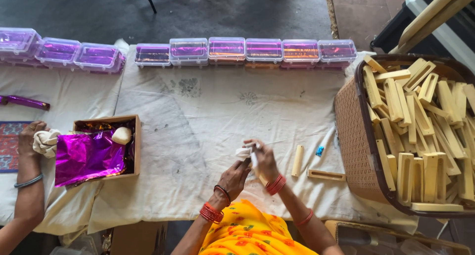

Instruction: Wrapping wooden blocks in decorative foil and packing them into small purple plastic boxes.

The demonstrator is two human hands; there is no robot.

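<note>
Hands meet in front of me over the white table cloth (208,131): my left hand (233,175) and my right hand (264,158) both close narrow on a small white cloth (246,151), which sits between their fingers, and I cannot tell what is under it. Just right of my right hand lie a cream stick (297,160), a small blue piece (319,150) and a cream frame piece (326,175), then a brown basket (352,136) full of cream pieces. Far above the hands runs a row of clear boxes with purple foil (226,49); well left, another person's hand (30,138) holding a cloth rests beside a cardboard box with purple foil (136,146).
</note>
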